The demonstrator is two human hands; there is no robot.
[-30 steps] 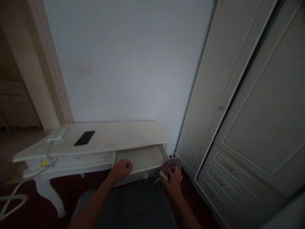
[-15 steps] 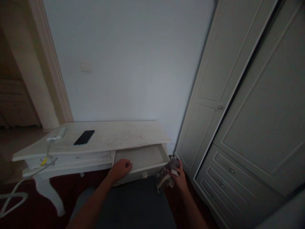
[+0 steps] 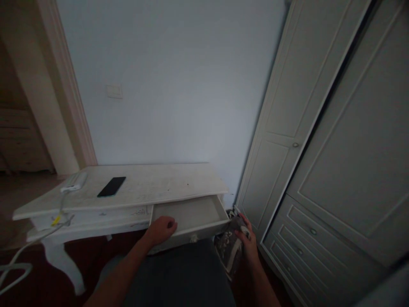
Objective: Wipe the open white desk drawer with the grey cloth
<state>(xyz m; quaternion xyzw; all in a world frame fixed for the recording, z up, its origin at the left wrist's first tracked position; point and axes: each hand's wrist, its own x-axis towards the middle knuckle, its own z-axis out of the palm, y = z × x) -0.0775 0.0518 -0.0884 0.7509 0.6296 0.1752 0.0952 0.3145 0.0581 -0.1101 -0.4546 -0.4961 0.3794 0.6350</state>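
Observation:
My left hand (image 3: 163,229) is curled into a fist over the left front part of the pulled-out drawer (image 3: 191,212); no object shows in it. The drawer's inside is white, and a round knob (image 3: 194,238) sits on its front. My right hand (image 3: 248,238), at the right of the drawer, grips a grey-brown patterned cloth (image 3: 230,246) with pale motifs. The cloth hangs down beside the drawer's right front corner, with its upper part bunched between thumb and fingers.
On the white table (image 3: 166,179) lie a dark phone (image 3: 111,186) and a white box-shaped device (image 3: 74,181) with a cable (image 3: 41,236). A wardrobe (image 3: 277,170) with drawers stands close on the right. Behind the table is a pale wall (image 3: 179,85).
The cloth hangs lower and more spread out, and my right hand has moved slightly right and down with it. My left hand stays about where it was.

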